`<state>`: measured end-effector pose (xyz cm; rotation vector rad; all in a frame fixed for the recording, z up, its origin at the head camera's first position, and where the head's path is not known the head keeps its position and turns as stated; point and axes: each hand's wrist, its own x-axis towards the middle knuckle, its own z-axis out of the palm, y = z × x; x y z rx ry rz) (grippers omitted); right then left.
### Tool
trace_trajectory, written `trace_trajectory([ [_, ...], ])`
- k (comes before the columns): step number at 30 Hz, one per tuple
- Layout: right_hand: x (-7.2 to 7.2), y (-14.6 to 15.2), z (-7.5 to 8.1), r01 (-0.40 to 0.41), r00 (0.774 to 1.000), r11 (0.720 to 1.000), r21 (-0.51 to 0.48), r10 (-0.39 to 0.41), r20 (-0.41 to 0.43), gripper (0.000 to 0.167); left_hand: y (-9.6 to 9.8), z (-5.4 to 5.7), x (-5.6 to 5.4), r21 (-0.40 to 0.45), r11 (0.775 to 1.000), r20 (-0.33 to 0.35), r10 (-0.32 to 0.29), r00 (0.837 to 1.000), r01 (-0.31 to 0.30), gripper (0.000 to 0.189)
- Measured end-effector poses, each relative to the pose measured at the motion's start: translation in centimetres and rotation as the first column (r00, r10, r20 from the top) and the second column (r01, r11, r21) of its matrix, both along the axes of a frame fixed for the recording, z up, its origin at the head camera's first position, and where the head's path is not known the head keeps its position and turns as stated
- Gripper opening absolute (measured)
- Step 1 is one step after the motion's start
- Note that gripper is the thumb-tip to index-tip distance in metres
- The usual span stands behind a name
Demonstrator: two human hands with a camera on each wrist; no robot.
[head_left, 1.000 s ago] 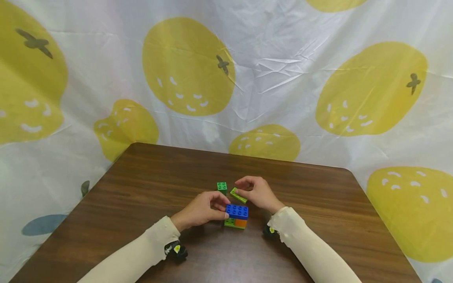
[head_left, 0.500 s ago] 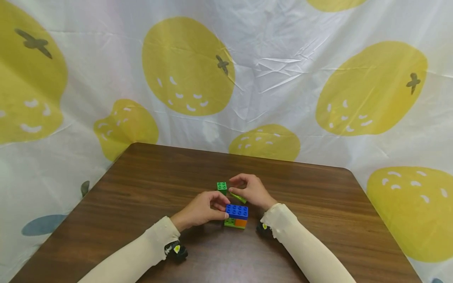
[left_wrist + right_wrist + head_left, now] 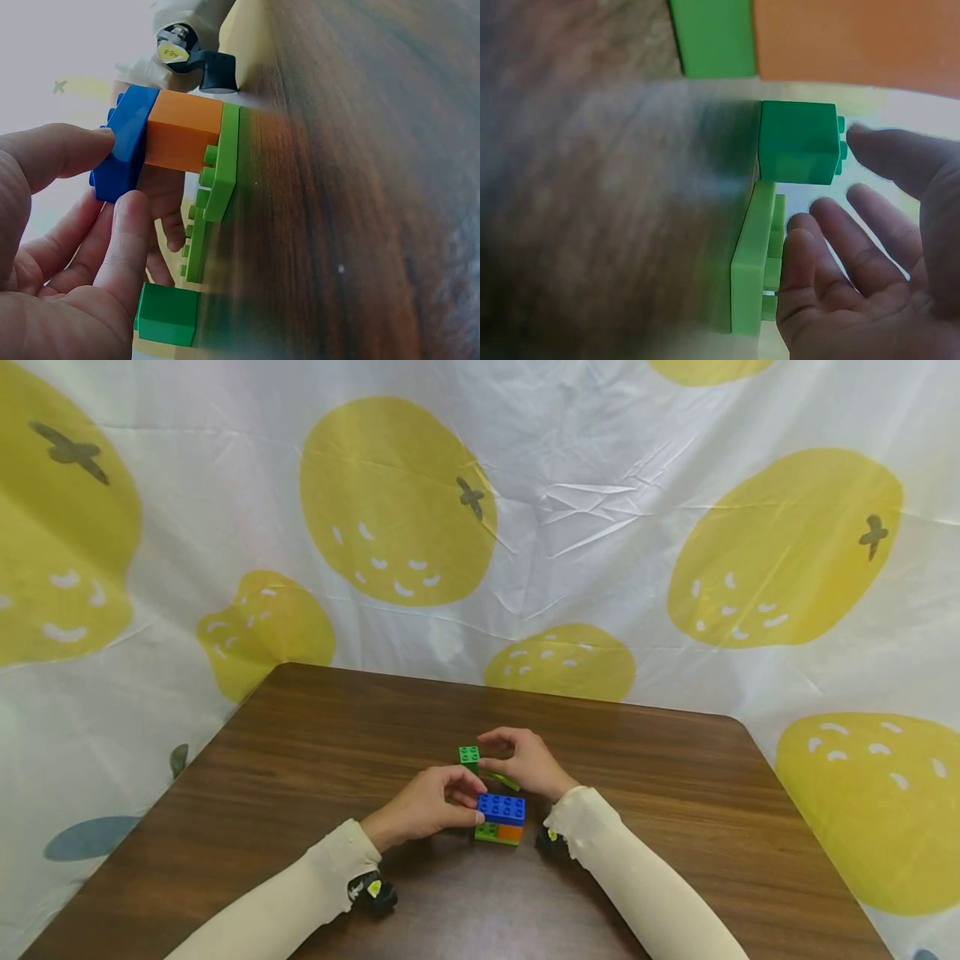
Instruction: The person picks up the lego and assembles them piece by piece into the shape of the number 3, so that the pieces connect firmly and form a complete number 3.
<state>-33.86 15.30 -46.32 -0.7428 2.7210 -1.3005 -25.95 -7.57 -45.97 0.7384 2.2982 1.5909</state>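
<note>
My left hand [image 3: 427, 806] pinches a blue toy brick [image 3: 502, 807] between thumb and fingers. In the left wrist view the blue brick sits on an orange brick [image 3: 184, 129], which stands on a light green flat brick [image 3: 226, 161]. My right hand [image 3: 525, 764] hovers with thumb and fingers apart beside a dark green square brick [image 3: 468, 755] and holds nothing. Its thumb is close to the studs of that brick in the right wrist view. Under the right hand lies a second light green flat brick [image 3: 754, 262], partly hidden by the hand in the head view.
All the bricks stand on a brown wooden table [image 3: 360, 718]. A white curtain [image 3: 562, 568] with yellow fruit prints hangs behind the table's far edge. Each wrist carries a small black camera [image 3: 372, 891] below its cream sleeve.
My right hand has let go of the second light green flat brick and moved left toward the dark green brick. My left hand keeps its grip on the blue brick in the same spot.
</note>
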Motion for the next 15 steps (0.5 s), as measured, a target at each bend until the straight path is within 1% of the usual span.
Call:
trace_trajectory([
  [3, -0.12, -0.1, -0.03, -0.018, 1.0, 1.0, 0.026, 0.018, 0.006, 0.044, -0.01, 0.0, -0.01, 0.0, 1.0, -0.004, 0.0, 1.0, 0.0, 0.033],
  [8, -0.27, -0.24, -0.12, -0.025, 1.0, 0.998, 0.053, 0.025, 0.0, 0.039, 0.0, 0.05, 0.0, -0.002, 1.0, -0.007, 0.003, 1.0, -0.003, 0.033],
  [15, -0.02, -0.4, 0.05, -0.029, 0.999, 0.998, 0.051, 0.028, 0.016, 0.033, 0.02, 0.04, 0.01, -0.005, 1.0, -0.007, 0.006, 1.0, -0.006, 0.032],
])
